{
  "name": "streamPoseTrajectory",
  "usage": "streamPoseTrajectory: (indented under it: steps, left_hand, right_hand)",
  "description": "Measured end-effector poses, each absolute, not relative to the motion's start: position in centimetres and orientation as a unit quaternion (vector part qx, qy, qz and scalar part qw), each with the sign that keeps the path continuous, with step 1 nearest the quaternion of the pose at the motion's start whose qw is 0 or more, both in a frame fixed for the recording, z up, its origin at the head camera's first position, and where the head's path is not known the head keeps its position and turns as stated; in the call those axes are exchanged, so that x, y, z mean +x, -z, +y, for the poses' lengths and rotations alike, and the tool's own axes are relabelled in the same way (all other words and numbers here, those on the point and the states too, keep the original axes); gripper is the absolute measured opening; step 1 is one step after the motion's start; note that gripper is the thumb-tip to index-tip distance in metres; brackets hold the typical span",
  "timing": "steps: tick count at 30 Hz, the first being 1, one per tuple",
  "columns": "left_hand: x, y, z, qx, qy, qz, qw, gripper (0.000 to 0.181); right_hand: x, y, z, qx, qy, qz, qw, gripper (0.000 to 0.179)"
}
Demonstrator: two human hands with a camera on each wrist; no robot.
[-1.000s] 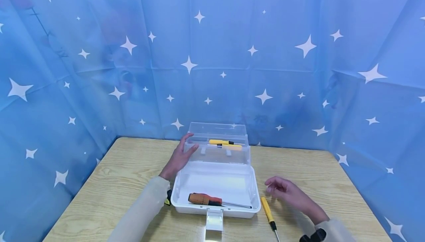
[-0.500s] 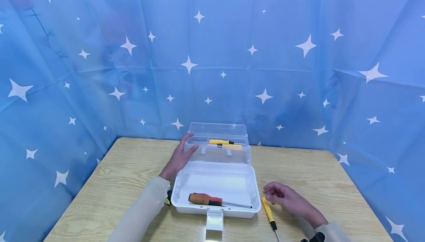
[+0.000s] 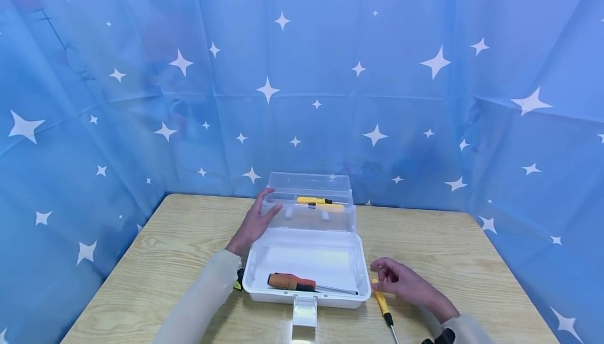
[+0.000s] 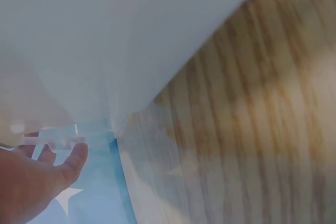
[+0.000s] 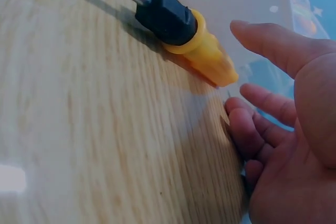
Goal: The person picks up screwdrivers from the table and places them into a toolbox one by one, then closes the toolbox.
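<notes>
A white toolbox [image 3: 306,252] stands with its clear lid [image 3: 325,218] raised at the back. My left hand [image 3: 254,224] holds the lid by its left edge, thumb on the inner side; in the left wrist view the hand [image 4: 44,177] shows at the lid's edge. To the right of the box, a yellow-handled screwdriver [image 3: 381,302] lies on the table. My right hand [image 3: 406,283] is at its handle end. The right wrist view has the thumb and fingers of the hand [image 5: 283,114] parted around the end of the screwdriver handle [image 5: 210,59], without gripping it.
Inside the box, along the front wall, lies a red and orange screwdriver [image 3: 292,283]. Another yellow-handled screwdriver [image 3: 313,201] shows at the lid. A black and yellow object [image 3: 239,280] sits by the box's left side. The latch [image 3: 304,310] hangs down in front.
My right hand has moved left and slightly down, from beside the yellow screwdriver to its handle end. The left hand stays at the lid.
</notes>
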State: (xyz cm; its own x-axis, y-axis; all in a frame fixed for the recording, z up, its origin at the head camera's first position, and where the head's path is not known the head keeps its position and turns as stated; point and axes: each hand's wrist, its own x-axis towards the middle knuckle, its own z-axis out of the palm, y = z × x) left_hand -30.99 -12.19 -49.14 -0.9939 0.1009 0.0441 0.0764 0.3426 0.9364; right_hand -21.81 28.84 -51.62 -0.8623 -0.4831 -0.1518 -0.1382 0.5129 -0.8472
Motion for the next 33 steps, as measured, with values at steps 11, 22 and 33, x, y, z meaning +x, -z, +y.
streamPoseTrajectory:
  steps: [11, 22, 33]
  left_hand:
    - [-30.75, 48.78, -12.22, 0.057, -0.57, 0.82, 0.01, 0.07]
    - [-30.96, 48.99, -12.44, 0.059, -0.576, 0.815, 0.018, 0.072]
    - [-31.15, 49.17, -12.36, 0.059, -0.568, 0.821, 0.012, 0.073]
  right_hand:
    - [-21.63, 51.38, 28.18, -0.16, 0.432, 0.871, 0.171, 0.056]
    - [-21.5, 51.51, 28.29, -0.156, 0.426, 0.875, 0.169, 0.05]
    - [-21.58, 51.55, 28.49, -0.158, 0.427, 0.877, 0.156, 0.049]
